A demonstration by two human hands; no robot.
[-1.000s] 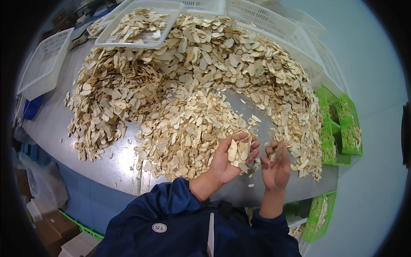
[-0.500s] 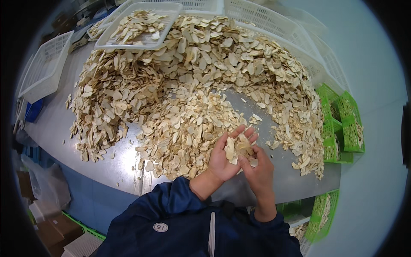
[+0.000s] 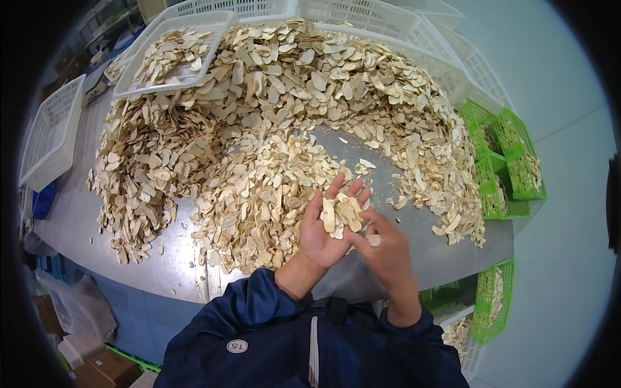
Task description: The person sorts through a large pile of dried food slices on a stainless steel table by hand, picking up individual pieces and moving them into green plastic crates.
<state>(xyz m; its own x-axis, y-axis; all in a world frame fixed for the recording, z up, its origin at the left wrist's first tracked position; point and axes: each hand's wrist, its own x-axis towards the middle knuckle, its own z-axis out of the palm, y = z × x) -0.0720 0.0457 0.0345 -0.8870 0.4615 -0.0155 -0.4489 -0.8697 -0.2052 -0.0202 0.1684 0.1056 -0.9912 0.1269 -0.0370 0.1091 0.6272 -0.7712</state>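
Observation:
Palm up over the metal table, my left hand (image 3: 317, 240) holds several pale tan dried slices (image 3: 347, 212), its fingers stretched out beneath them. My right hand (image 3: 388, 255) meets it from the right, thumb and fingertips at the edge of those slices. A small whitish slice (image 3: 373, 240) shows in the curled fingers of the right hand. Just left of and beyond the hands lies a loose heap of similar slices (image 3: 259, 194). A taller bank of slices (image 3: 291, 71) curves round behind it.
A shallow white tray (image 3: 218, 48) with slices rests on the bank at the far left. White perforated crates (image 3: 388, 29) line the back. Green baskets (image 3: 521, 161) with slices hang at the right edge. Another white crate (image 3: 55, 132) stands left. The steel table (image 3: 427, 258) shows bare near the right hand.
Both hands and the whole scene sit slightly further left in view. My right fingers have shifted on the slices, which now lie more exposed on the left palm.

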